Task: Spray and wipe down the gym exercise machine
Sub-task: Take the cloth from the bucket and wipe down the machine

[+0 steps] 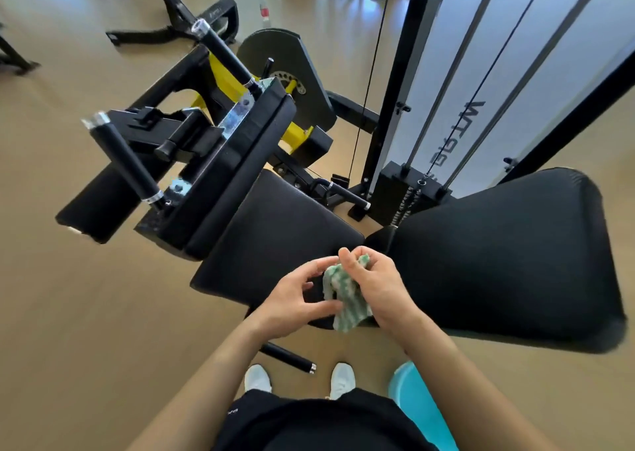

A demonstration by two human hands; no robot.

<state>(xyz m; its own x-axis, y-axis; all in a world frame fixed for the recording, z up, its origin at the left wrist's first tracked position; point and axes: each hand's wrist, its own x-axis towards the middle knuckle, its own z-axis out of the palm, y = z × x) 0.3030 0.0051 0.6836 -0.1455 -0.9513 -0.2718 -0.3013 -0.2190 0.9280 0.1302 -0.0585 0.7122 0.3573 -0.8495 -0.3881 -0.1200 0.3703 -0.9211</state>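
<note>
Item 1, the cloth [345, 296]: green-and-white check, bunched, held over the near edge of the seat pad [275, 230]. Our right hand [374, 285] grips it with the fingers curled round the upper part. Our left hand [295, 299] holds its left edge between the thumb and curved fingers.

Item 2, the exercise machine: the black seat pad lies under our hands, with the larger back pad [498, 254] just to its right. Beyond the seat, a thick black pad assembly [240, 161] with two black grip handles [127, 161] [225, 53] rises across the way to the yellow frame [299, 134] and the round grey cam plate [292, 72]. Behind stands the weight stack [409, 189], with guide rods [457, 65] and a thin cable [367, 86] running up from it.

Item 3, surroundings: a short black bar [288, 357] juts out below the seat, near our white shoes [257, 378]. A turquoise object [419, 402] sits by our right foot; we cannot tell what it is. Another black machine frame [192, 14] stands on the tan floor [68, 296] further off.
</note>
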